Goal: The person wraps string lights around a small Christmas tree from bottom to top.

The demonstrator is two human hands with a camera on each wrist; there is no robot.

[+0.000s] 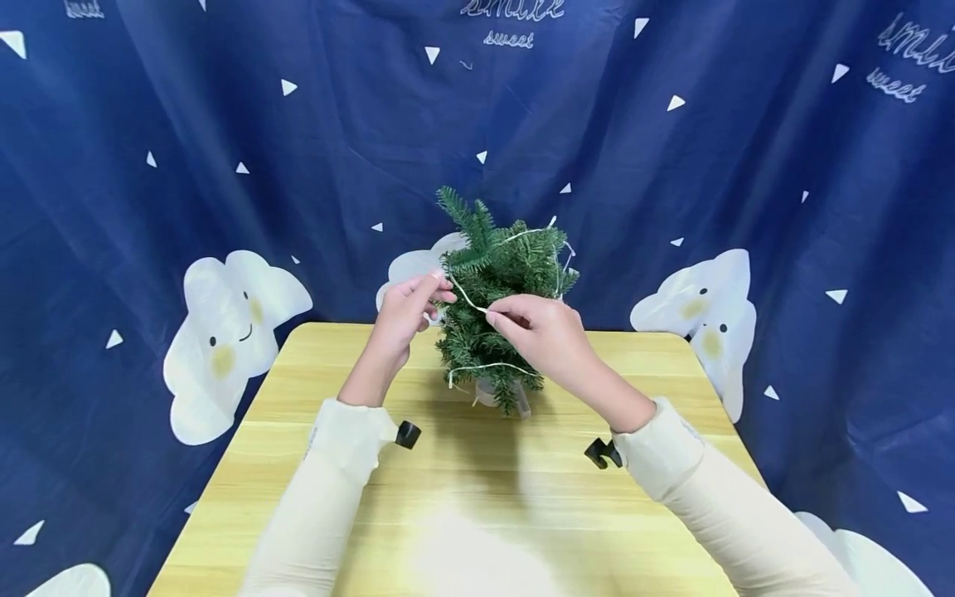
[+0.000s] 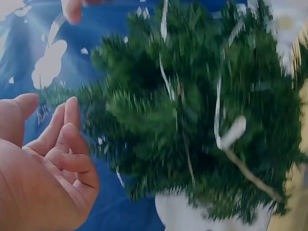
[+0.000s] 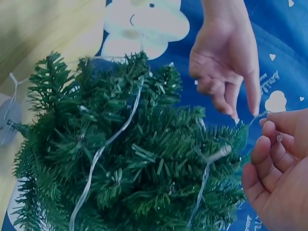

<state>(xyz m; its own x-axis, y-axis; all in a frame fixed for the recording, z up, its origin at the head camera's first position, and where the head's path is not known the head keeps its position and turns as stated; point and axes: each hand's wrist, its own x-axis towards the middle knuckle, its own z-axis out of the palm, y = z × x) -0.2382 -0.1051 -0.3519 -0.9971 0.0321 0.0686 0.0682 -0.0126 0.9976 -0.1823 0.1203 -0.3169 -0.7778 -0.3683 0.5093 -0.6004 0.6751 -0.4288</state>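
A small green artificial Christmas tree (image 1: 515, 265) stands on the table, its tip leaning left in the head view. A thin pale string light wire (image 1: 466, 297) winds round it, with small bulbs such as the clear bulb (image 3: 219, 154). My right hand (image 1: 548, 336) pinches the wire between thumb and index finger, before the upper branches. My left hand (image 1: 406, 311) is at the tree's upper left, by the other end of that stretch of wire. In the left wrist view its thumb (image 2: 29, 106) and fingers stand apart. Part of the wire hides among the needles.
The light wooden table (image 1: 336, 464) lies under the tree, its back edge just behind. A dark blue curtain (image 1: 358, 108) with white clouds hangs behind and at both sides. A pale round base (image 1: 487, 391) shows below the branches. Lower wire (image 1: 492, 365) crosses the tree's front.
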